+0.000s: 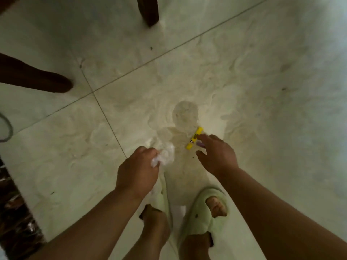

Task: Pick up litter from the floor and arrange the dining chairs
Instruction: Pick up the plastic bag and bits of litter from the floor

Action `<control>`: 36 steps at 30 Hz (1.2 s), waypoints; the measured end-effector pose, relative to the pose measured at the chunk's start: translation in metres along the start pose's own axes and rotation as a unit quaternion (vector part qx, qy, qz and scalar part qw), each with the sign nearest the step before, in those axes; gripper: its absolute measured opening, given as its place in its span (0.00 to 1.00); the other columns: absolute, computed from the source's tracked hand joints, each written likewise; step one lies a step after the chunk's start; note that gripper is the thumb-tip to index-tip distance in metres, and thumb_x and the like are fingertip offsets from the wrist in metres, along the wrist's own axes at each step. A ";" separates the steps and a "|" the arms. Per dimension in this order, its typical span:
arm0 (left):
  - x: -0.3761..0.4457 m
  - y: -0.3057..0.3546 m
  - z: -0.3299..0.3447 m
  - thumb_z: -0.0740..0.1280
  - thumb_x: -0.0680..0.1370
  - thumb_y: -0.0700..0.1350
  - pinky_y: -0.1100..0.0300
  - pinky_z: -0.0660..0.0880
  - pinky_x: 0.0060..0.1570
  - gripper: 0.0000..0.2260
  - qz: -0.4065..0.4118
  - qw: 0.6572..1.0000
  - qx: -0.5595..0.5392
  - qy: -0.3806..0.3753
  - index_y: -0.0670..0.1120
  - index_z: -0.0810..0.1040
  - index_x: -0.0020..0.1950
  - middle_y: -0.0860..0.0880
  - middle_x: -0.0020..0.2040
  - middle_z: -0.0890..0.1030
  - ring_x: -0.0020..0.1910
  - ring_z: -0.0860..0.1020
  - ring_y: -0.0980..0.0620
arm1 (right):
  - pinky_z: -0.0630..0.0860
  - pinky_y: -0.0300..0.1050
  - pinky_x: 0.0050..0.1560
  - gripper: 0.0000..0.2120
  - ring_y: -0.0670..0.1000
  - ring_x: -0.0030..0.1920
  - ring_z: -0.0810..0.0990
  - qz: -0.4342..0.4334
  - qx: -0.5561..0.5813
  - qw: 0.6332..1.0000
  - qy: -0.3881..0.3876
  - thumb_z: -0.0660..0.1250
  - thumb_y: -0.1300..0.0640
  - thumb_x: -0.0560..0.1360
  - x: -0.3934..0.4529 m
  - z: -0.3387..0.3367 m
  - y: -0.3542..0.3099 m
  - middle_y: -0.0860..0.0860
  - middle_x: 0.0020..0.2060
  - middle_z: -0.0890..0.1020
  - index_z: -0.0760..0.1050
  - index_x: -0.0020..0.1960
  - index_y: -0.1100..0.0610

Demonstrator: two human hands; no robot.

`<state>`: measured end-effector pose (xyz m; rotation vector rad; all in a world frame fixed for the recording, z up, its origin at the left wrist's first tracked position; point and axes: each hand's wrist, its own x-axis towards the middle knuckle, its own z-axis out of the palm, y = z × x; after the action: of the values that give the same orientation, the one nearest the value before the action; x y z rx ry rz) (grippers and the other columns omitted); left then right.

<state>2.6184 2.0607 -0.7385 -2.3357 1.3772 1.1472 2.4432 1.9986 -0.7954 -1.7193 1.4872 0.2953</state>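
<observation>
I note a pale tiled floor (244, 72); a yellow wrapper (194, 138) lies mid-floor, two dark chair legs (37, 77) stand at its far-left edge.

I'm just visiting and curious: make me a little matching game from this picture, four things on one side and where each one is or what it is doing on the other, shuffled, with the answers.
Things
1. left hand
2. right hand
3. yellow wrapper
4. chair leg

States
A. lying on the floor tiles just ahead of the fingertips
B. closed around crumpled white paper
C. dark wood, at the left edge of the view
D. fingers spread, reaching down toward the litter

Pairs: 1-B, 2-D, 3-A, 4-C
</observation>
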 end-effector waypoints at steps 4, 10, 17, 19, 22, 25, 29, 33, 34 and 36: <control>0.031 -0.017 0.024 0.65 0.76 0.49 0.58 0.69 0.40 0.07 0.012 1.000 0.003 -0.011 0.48 0.75 0.51 0.49 0.49 0.77 0.46 0.77 0.46 | 0.73 0.48 0.46 0.21 0.58 0.55 0.77 -0.045 -0.056 0.997 0.010 0.63 0.59 0.73 0.040 0.039 0.019 0.52 0.57 0.76 0.67 0.65 0.49; 0.040 -0.024 0.034 0.66 0.76 0.49 0.53 0.77 0.47 0.11 0.036 0.999 -0.018 -0.011 0.50 0.72 0.57 0.52 0.55 0.78 0.50 0.79 0.48 | 0.63 0.44 0.30 0.07 0.62 0.33 0.78 -0.072 -0.135 0.984 0.088 0.71 0.64 0.66 0.049 0.060 0.037 0.59 0.37 0.77 0.74 0.42 0.60; 0.031 -0.012 0.009 0.65 0.76 0.51 0.56 0.75 0.46 0.12 0.031 0.999 -0.012 -0.012 0.52 0.71 0.58 0.53 0.56 0.78 0.51 0.78 0.49 | 0.64 0.44 0.35 0.06 0.56 0.39 0.75 -0.012 -0.079 0.995 0.066 0.62 0.58 0.74 0.038 0.026 0.015 0.55 0.44 0.76 0.74 0.45 0.60; 0.024 -0.004 -0.010 0.65 0.76 0.52 0.58 0.73 0.46 0.13 0.033 0.999 -0.005 -0.011 0.52 0.71 0.59 0.53 0.57 0.78 0.52 0.78 0.50 | 0.64 0.43 0.35 0.05 0.55 0.38 0.73 0.015 -0.030 0.997 0.073 0.63 0.57 0.73 0.027 0.004 -0.003 0.54 0.43 0.76 0.74 0.45 0.59; 0.012 0.008 -0.042 0.65 0.76 0.53 0.60 0.71 0.45 0.13 0.037 0.999 -0.006 -0.011 0.52 0.71 0.59 0.54 0.57 0.77 0.52 0.78 0.51 | 0.66 0.44 0.37 0.04 0.57 0.41 0.76 0.055 0.009 0.996 0.063 0.64 0.57 0.72 0.005 -0.033 -0.032 0.54 0.42 0.79 0.73 0.45 0.57; -0.005 0.022 -0.086 0.65 0.76 0.53 0.60 0.72 0.46 0.12 0.046 0.999 -0.008 -0.003 0.53 0.71 0.58 0.55 0.57 0.77 0.52 0.78 0.52 | 0.65 0.43 0.36 0.03 0.56 0.41 0.77 0.077 0.057 0.993 0.072 0.64 0.58 0.72 -0.025 -0.078 -0.064 0.52 0.38 0.78 0.70 0.43 0.56; -0.028 0.037 -0.148 0.66 0.76 0.53 0.57 0.76 0.50 0.13 0.054 0.998 -0.022 0.011 0.53 0.70 0.59 0.55 0.57 0.77 0.53 0.78 0.52 | 0.66 0.40 0.31 0.07 0.51 0.37 0.75 0.083 0.117 0.984 0.106 0.65 0.60 0.71 -0.059 -0.133 -0.107 0.44 0.34 0.74 0.66 0.42 0.53; -0.053 0.049 -0.210 0.65 0.76 0.53 0.60 0.75 0.50 0.14 0.072 0.997 -0.012 0.025 0.53 0.70 0.60 0.54 0.58 0.77 0.53 0.78 0.54 | 0.66 0.35 0.32 0.10 0.46 0.36 0.73 0.079 0.149 0.975 0.144 0.65 0.62 0.70 -0.087 -0.187 -0.147 0.39 0.34 0.74 0.66 0.44 0.51; -0.059 0.052 -0.225 0.65 0.76 0.53 0.62 0.75 0.50 0.14 0.078 0.997 -0.013 0.027 0.53 0.70 0.60 0.55 0.58 0.77 0.54 0.77 0.55 | 0.66 0.36 0.32 0.10 0.47 0.37 0.74 0.076 0.153 0.973 0.153 0.65 0.62 0.71 -0.093 -0.200 -0.157 0.40 0.36 0.74 0.67 0.45 0.51; -0.069 0.058 -0.254 0.65 0.76 0.54 0.64 0.73 0.49 0.14 0.088 0.996 -0.009 0.024 0.53 0.70 0.60 0.55 0.59 0.77 0.54 0.77 0.56 | 0.66 0.39 0.33 0.09 0.49 0.40 0.76 0.073 0.155 0.972 0.160 0.64 0.62 0.72 -0.103 -0.227 -0.176 0.42 0.39 0.75 0.69 0.50 0.52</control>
<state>2.6856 1.9433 -0.5050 -2.3061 1.6228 1.1607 2.5000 1.9061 -0.5099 -1.4546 1.7897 -0.1437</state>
